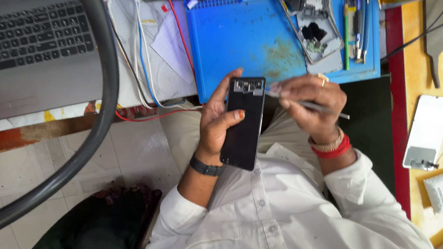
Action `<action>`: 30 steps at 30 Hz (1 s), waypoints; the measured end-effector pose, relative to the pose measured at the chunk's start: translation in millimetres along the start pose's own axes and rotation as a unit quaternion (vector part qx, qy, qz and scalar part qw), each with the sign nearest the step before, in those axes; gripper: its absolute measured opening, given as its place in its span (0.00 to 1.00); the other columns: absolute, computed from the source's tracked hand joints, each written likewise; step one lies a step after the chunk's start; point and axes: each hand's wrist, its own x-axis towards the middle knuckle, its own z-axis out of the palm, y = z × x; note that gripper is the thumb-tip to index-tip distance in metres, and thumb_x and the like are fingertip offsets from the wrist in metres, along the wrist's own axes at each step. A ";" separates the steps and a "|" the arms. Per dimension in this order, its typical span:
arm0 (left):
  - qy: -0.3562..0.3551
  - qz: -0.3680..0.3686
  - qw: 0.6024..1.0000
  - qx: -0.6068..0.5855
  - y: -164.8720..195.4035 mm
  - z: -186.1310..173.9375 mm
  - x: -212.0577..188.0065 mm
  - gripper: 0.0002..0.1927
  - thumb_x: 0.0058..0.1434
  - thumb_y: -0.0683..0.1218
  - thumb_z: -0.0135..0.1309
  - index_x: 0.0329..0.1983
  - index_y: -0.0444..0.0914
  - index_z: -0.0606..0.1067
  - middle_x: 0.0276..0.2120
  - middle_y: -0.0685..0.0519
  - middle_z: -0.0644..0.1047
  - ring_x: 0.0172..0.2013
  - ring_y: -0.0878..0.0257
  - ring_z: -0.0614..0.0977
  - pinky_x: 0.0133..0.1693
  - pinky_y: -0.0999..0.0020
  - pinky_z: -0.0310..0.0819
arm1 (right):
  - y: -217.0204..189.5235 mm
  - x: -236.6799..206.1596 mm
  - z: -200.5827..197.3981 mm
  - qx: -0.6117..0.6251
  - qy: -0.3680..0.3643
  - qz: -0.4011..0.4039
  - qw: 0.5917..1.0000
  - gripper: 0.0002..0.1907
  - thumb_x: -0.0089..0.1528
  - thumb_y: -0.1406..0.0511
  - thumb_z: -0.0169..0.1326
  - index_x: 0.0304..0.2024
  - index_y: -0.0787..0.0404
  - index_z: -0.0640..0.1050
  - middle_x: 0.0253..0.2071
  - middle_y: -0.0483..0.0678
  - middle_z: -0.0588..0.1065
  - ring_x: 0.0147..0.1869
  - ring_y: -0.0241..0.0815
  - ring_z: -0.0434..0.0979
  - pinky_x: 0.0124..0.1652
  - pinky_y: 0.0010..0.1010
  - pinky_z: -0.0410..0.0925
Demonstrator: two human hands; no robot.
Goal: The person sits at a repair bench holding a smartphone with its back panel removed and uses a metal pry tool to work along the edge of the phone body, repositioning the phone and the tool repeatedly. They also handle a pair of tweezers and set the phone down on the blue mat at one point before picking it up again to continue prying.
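A grey laptop (29, 54) sits left of the blue work mat (241, 40).

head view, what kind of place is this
Probably a phone repair bench: the left hand holds a black slab phone, an opened phone frame lies on a blue rubber work mat, beside slim hand tools.

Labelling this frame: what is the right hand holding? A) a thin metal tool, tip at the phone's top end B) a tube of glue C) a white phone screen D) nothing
A: the right hand pinches a thin metal tool whose tip meets the top end of the black phone that the left hand grips.
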 end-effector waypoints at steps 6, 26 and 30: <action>0.010 -0.001 1.000 0.018 2.8 0.4 2.7 0.42 0.60 0.33 0.52 0.78 0.32 0.54 0.54 0.45 0.77 0.52 0.63 0.80 0.57 0.69 0.75 | -4.1 1.6 0.6 0.079 -0.041 -0.033 0.995 0.05 0.60 0.74 0.63 0.37 0.69 0.78 0.39 0.56 0.80 0.48 0.50 0.85 0.51 0.42 0.80; 0.001 0.006 0.998 0.062 11.7 -3.9 3.4 0.41 0.60 0.32 0.51 0.79 0.31 0.55 0.54 0.47 0.77 0.50 0.65 0.80 0.55 0.70 0.75 | -23.1 12.2 -3.0 0.077 -0.139 -0.096 0.983 0.06 0.59 0.69 0.63 0.35 0.67 0.80 0.35 0.53 0.80 0.45 0.50 0.85 0.46 0.37 0.79; -0.015 -0.003 0.997 0.072 9.3 -0.5 2.5 0.41 0.62 0.31 0.51 0.80 0.31 0.56 0.55 0.48 0.76 0.48 0.67 0.78 0.52 0.72 0.74 | -16.4 25.7 -9.7 -0.008 -0.073 -0.017 0.997 0.03 0.64 0.72 0.60 0.38 0.68 0.79 0.40 0.55 0.80 0.46 0.50 0.85 0.44 0.34 0.78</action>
